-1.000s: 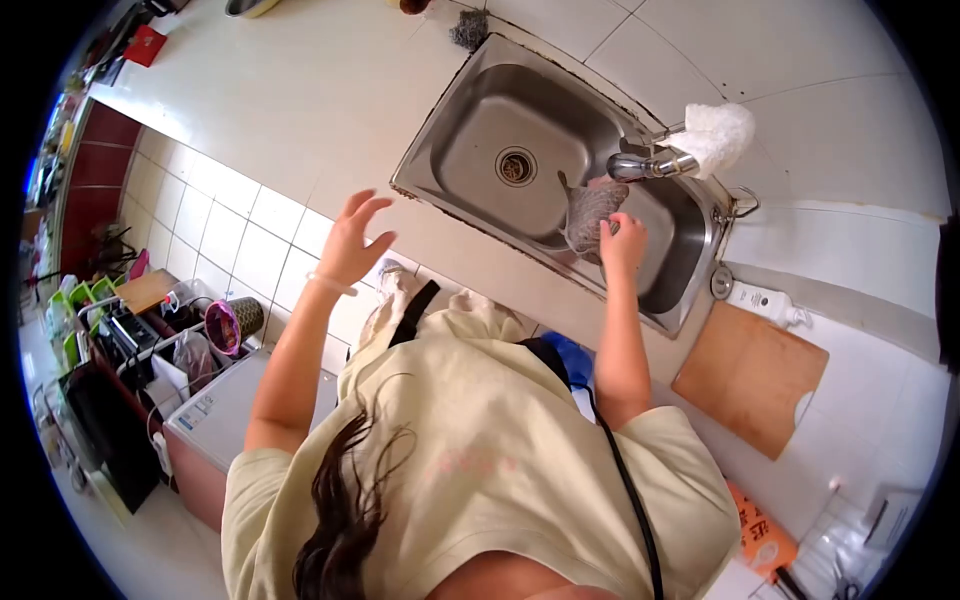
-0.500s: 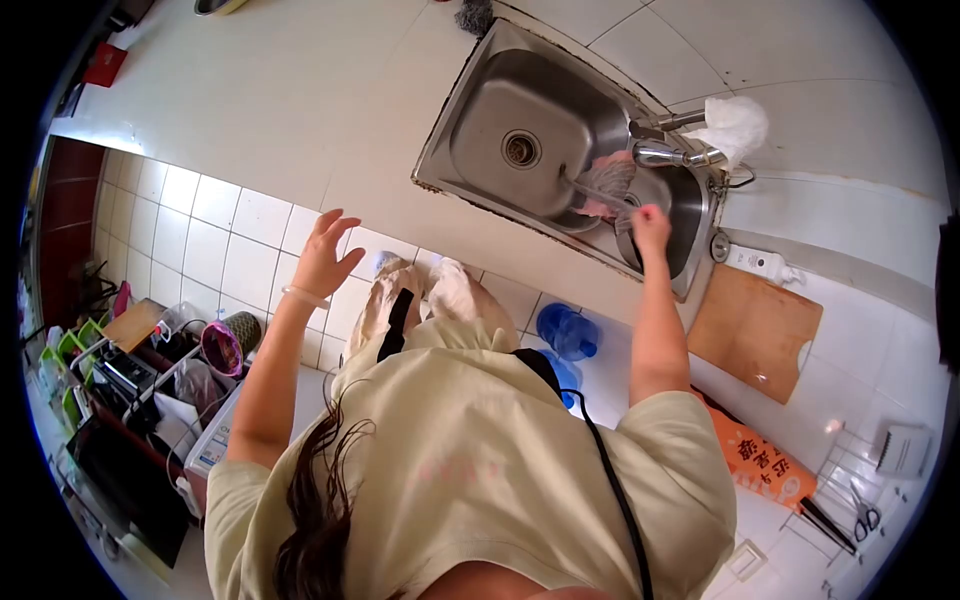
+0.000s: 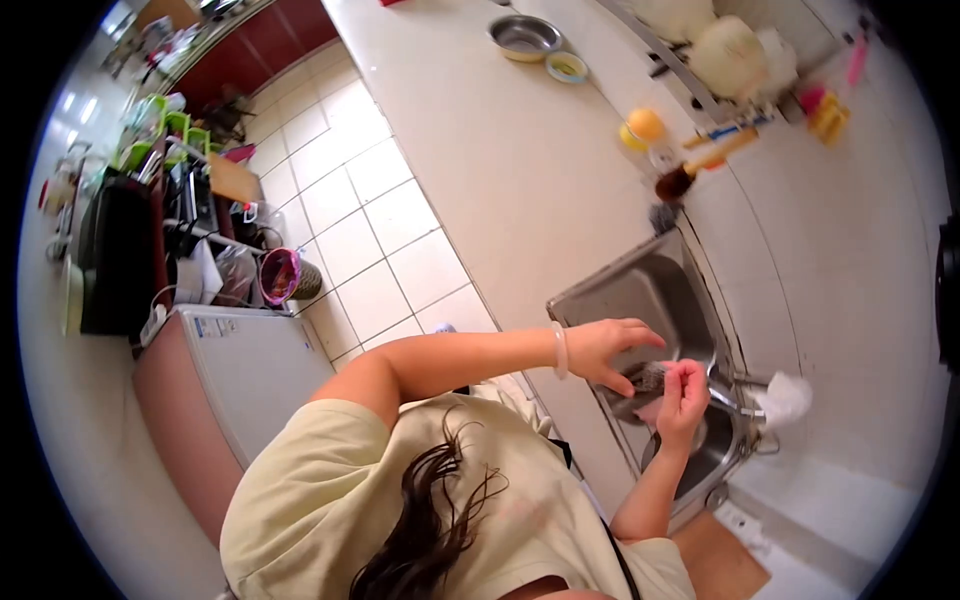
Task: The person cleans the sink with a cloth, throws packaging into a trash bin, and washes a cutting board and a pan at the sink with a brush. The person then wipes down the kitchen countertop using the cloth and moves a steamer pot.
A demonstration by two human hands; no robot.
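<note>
Over the stainless steel sink (image 3: 690, 300), my left hand (image 3: 612, 350) is open, palm down, its thumb and fingers spread, a pale bracelet (image 3: 560, 350) around its wrist. My right hand (image 3: 685, 392) is closed in a pinch just to the right of it. From those fingers extends a piece of crinkled, see-through plastic (image 3: 652, 376), which looks like a bag or film; its full shape is partly hidden. Below the hands, a pinkish piece (image 3: 648, 412) shows in the sink, too small to name. The faucet (image 3: 735, 400) reaches in from the right, beside my right hand.
A metal bowl (image 3: 525, 36) and a small yellowish dish (image 3: 567, 68) stand on the far counter. A brown-bristled brush (image 3: 676, 183) and orange-yellow round things (image 3: 645, 125) lie by the wall. A wastebasket (image 3: 290, 275) stands on the floor left, beyond a white-topped appliance (image 3: 255, 360).
The view has swung left along the counter. My left hand has come from beside the body to over the sink, near my right hand. The right hand keeps its pinch on the plastic.
</note>
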